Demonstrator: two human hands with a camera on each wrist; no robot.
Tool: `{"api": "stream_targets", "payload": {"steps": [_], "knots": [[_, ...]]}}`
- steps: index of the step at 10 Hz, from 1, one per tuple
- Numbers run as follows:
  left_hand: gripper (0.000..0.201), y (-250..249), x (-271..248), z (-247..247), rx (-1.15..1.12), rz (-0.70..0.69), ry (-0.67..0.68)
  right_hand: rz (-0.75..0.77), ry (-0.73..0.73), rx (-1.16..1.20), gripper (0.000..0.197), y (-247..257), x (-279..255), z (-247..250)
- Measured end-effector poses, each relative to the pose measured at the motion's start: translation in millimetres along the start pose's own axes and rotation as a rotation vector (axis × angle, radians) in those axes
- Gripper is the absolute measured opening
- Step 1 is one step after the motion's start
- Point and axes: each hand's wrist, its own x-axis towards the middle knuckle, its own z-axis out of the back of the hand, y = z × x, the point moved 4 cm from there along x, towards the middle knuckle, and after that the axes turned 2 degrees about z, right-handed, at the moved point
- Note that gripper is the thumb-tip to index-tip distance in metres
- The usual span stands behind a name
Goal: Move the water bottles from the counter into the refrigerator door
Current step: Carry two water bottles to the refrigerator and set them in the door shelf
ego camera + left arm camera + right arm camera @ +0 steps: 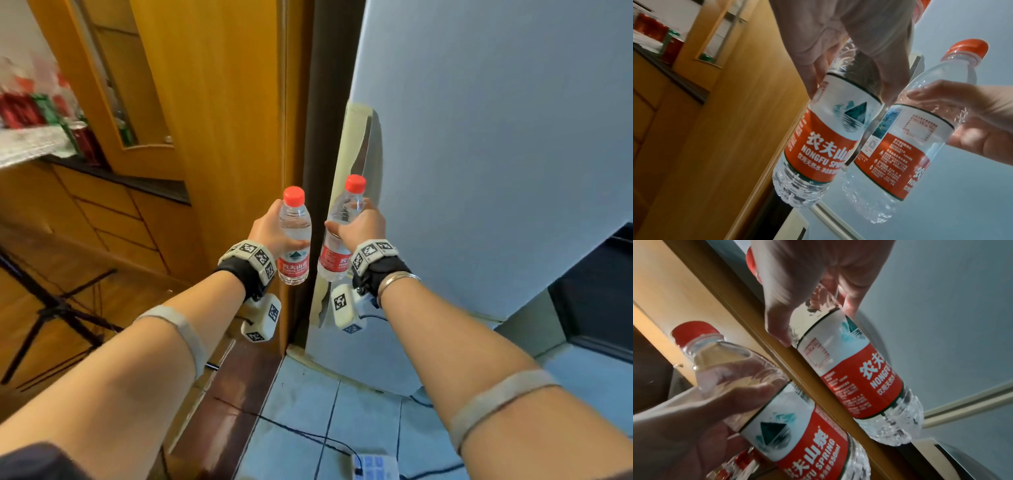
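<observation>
1. Head view: left hand is wrapped around the upper body of the left bottle, held upright. Right hand is clamped on the right bottle, tilted slightly, just beside the left hand's bottle. Both bottles are in the air; the closed refrigerator door is directly beyond the right hand, its handle behind that bottle. The wooden cabinet is beyond the left hand.
2. Left wrist view: fingers curl over the bottle above its label; the two bottles are near each other, contact unclear.
3. Right wrist view: thumb and fingers grip above the label.
</observation>
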Motion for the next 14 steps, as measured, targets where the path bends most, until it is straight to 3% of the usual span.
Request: {"api": "stream_targets", "payload": {"steps": [2,4,9,12,14], "knots": [[0.068,-9,56,4,0.011,-0.022,0.031,-0.02,-0.076,0.001,0.08,14,49,-2],[0.07,-7,80,6,0.025,-0.016,0.038,-0.044,-0.057,0.033,0.06,12,74,-17],[0.071,9,83,19,0.034,-0.009,0.051,0.067,-0.028,-0.145,0.059,17,75,-17],[0.073,5,65,19,0.073,-0.028,0.07,0.071,0.056,-0.105,0.07,4,30,-9],[0.073,-1,17,17,0.066,-0.054,0.067,0.121,0.111,-0.102,0.066,1,-24,9]]}}
